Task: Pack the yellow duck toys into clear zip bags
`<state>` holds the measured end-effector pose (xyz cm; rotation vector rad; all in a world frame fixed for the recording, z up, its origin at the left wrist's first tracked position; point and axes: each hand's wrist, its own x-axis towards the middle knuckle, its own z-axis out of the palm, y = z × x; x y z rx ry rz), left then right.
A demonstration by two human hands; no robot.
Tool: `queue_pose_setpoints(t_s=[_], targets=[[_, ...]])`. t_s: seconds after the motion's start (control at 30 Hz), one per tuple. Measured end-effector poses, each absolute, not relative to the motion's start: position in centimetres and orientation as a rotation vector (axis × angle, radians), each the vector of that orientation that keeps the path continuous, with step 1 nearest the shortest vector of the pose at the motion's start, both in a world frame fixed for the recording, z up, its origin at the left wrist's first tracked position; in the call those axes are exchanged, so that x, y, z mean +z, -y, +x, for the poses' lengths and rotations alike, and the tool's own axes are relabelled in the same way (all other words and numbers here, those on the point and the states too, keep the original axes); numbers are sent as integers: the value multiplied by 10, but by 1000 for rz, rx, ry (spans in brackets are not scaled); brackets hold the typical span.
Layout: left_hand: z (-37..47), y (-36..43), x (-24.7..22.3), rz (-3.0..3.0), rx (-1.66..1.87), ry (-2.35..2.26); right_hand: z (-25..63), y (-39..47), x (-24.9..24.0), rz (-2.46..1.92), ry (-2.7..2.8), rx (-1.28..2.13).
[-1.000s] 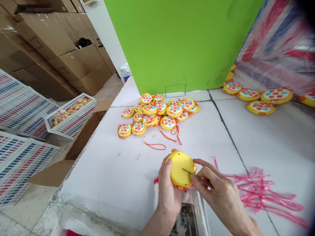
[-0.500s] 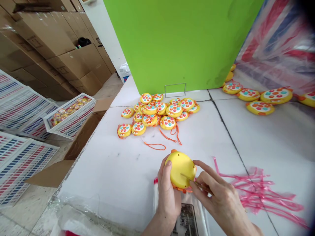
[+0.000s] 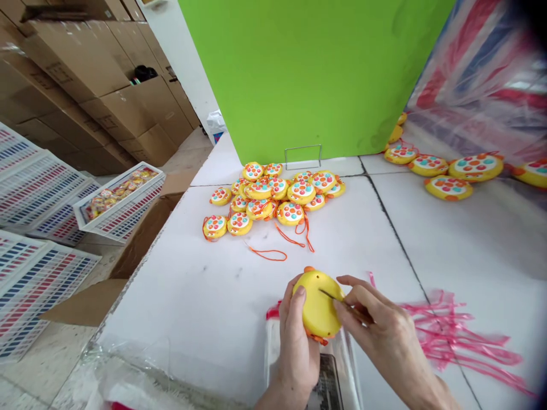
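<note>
A yellow toy (image 3: 319, 310) with small orange parts is held back side up near the bottom centre. My left hand (image 3: 299, 336) grips it from the left, thumb on its edge. My right hand (image 3: 378, 319) pinches a thin dark pointed tool (image 3: 331, 295), whose tip lies over the toy's yellow back. Below the hands lies a clear plastic bag (image 3: 272, 347) with a red edge and a dark printed patch. Behind them is a pile of similar toys (image 3: 258, 209) with coloured dots, some with orange cord loops (image 3: 269, 254).
Pink plastic strips (image 3: 453, 330) lie on the white table (image 3: 192, 302) at the right. More toys (image 3: 448, 187) sit at the back right. A green board (image 3: 316, 80) stands behind the pile. An open carton (image 3: 141, 245), baskets (image 3: 119, 199) and stacked boxes (image 3: 77, 57) are at the left.
The toy and my left hand have shifted slightly right and down. The tool's tip has moved up across the toy's back.
</note>
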<state>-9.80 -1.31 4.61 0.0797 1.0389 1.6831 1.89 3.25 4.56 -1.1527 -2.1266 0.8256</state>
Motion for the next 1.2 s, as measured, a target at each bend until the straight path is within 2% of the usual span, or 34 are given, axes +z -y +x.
queue_pose_setpoints(t_s=[0.63, 1.2], targets=[[-103, 12, 50, 106, 1722, -1140, 21, -28, 47, -1059, 2213, 816], [-111, 10, 55, 95, 1705, -1049, 25, -28, 47, -1025, 2304, 859]])
